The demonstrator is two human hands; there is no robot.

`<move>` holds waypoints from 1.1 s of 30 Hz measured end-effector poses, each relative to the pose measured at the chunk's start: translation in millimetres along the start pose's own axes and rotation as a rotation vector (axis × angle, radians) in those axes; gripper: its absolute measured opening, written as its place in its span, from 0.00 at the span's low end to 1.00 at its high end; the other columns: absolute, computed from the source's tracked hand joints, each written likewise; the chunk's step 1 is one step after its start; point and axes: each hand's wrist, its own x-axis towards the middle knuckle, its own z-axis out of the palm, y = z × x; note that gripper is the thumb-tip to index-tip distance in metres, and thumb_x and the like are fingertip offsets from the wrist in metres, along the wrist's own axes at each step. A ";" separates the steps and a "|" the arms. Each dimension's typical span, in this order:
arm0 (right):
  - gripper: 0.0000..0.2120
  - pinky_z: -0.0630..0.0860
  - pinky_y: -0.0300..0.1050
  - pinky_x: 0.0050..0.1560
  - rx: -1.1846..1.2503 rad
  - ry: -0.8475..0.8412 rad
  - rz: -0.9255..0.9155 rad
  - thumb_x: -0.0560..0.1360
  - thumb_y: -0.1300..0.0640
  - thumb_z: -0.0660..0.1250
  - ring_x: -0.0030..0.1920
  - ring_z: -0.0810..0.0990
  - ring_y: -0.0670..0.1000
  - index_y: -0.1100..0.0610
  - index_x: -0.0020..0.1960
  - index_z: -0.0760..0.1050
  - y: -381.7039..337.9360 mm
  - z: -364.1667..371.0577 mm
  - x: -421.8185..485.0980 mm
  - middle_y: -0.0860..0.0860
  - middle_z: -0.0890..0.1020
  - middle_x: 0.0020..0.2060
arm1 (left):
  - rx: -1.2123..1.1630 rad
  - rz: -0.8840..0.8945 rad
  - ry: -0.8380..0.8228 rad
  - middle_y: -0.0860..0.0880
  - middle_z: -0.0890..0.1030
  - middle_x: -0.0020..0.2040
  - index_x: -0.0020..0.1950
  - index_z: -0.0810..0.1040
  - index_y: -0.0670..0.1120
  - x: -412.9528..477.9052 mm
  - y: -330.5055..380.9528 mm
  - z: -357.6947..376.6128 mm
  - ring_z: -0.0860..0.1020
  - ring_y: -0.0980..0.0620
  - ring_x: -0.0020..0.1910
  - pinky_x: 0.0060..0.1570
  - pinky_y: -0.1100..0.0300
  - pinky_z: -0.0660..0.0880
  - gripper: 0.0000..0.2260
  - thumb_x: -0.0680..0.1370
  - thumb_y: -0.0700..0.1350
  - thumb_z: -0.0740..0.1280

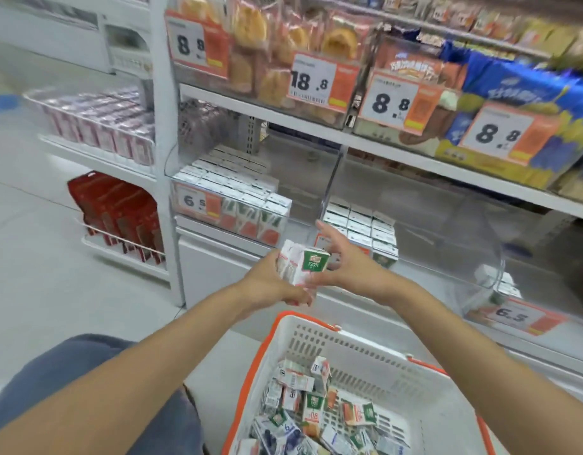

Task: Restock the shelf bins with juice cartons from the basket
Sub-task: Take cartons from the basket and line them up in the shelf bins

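While juice cartons point(300, 265) hang above the basket point(351, 338), step is carry-over to the shelf bin point(431, 238) | left hand point(270, 285) grips the stack, right hand point(347, 262) pinches its front | next: clear the lip, seat upright.

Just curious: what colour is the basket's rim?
Orange; the basket rim shows best in the head view.

Glossy printed juice cartons point(303, 267), matt perforated plastic basket point(365, 353), clear smooth plastic shelf bins point(448, 231)
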 end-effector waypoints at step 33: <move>0.25 0.81 0.49 0.41 0.231 -0.161 0.373 0.74 0.49 0.71 0.41 0.84 0.51 0.56 0.67 0.72 -13.1 -36.7 321.8 0.55 0.75 0.56 | 1.365 0.275 0.259 0.48 0.58 0.79 0.79 0.47 0.46 173.1 28.3 -163.5 0.57 0.51 0.77 0.76 0.44 0.49 0.37 0.77 0.66 0.50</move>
